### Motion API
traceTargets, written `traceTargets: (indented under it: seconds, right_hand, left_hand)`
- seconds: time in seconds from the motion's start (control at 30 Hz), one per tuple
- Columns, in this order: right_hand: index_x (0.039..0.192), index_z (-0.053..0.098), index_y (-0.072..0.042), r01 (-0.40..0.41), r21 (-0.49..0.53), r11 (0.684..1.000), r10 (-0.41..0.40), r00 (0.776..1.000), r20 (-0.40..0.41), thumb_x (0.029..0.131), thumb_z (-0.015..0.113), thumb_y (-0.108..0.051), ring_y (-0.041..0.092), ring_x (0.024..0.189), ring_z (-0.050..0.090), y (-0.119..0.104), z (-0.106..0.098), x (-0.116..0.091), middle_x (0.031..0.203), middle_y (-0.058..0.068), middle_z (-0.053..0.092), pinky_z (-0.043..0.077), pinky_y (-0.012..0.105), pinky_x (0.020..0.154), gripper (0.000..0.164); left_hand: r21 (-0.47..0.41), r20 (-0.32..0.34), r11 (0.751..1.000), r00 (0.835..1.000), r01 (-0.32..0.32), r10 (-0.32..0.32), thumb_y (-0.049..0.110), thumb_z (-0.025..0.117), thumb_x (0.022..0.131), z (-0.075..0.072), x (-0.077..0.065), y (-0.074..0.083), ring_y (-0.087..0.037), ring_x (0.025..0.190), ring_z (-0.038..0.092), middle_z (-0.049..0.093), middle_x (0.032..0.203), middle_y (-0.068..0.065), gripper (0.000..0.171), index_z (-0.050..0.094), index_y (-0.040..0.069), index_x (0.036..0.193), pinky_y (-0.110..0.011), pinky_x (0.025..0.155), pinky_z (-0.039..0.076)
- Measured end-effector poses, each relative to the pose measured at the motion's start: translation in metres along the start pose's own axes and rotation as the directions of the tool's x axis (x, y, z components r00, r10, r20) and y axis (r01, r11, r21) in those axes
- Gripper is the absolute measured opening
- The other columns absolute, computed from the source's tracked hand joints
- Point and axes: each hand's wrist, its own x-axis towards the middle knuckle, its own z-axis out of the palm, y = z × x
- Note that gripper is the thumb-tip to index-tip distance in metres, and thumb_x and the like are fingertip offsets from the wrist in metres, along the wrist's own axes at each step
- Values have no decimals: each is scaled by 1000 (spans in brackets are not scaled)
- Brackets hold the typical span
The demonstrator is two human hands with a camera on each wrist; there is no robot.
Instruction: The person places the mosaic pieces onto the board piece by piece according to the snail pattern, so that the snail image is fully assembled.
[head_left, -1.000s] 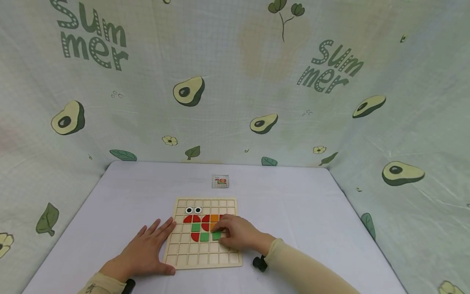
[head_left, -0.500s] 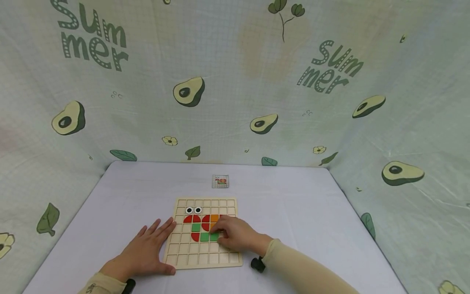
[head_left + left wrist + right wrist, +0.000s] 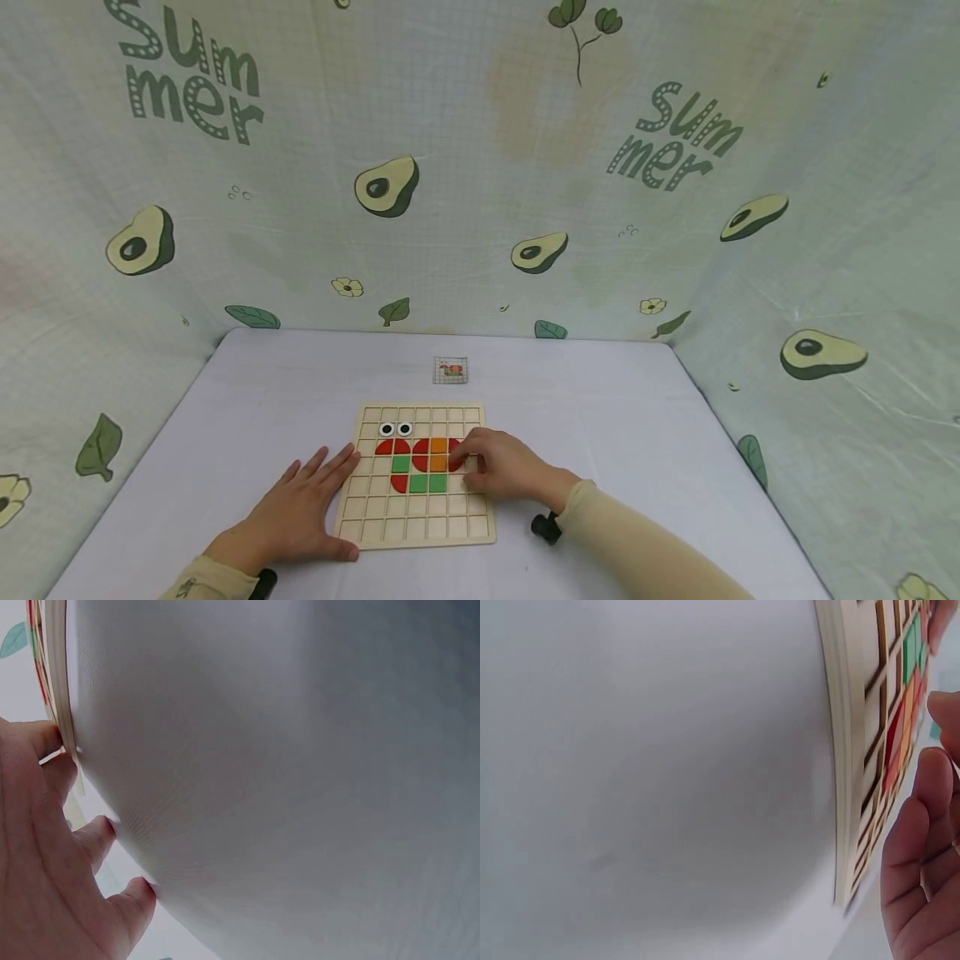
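A wooden grid board (image 3: 412, 529) lies on the table with coloured tiles in its cells. My left hand (image 3: 300, 504) is spread beside it, with index finger and thumb at the left edge; in the left wrist view, fingertips (image 3: 60, 739) touch the board's side. Over the right edge is my right hand (image 3: 510, 467), its fingertips right at the red rounded tiles (image 3: 453, 460). No tile shows between thumb and fingers (image 3: 934, 780) in the right wrist view. Green square tiles (image 3: 427, 483) sit in a row beside a red quarter-round tile (image 3: 398, 483). Two orange tiles (image 3: 438, 454) lie above.
Two eye tiles (image 3: 395, 429) occupy the board's upper left. Behind the board lies a small picture card (image 3: 450, 370) with a similar coloured pattern. A white cloth covers the table (image 3: 622, 433), and printed fabric (image 3: 465, 125) hangs at the back and sides.
The right hand slid a green tile left against its neighbour, let go of it, and moved up and right to the red tiles. The left hand stays put.
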Motion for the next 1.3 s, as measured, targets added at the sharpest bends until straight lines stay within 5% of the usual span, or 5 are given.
traceTargets:
  seconds: [0.9,1.3]
  right_hand:
    - [116,71,-11,-144,54,988,147,988,-56,86,75,-7,7,74,52,58,-43,-84,107,0,65,48,24,64,31]
    - [116,70,-16,-178,84,980,177,984,21,82,82,-15,6,70,54,71,-43,-112,101,-8,62,49,23,63,36]
  left_hand:
    - [-1,-23,999,999,-34,34,94,59,56,-1,0,-2,-42,144,27,33,160,-6,131,41,8,152,-69,108,25]
    - [1,-14,1000,1000,-26,26,94,59,56,0,0,-3,-41,144,26,32,160,-5,131,40,9,153,-68,108,24]
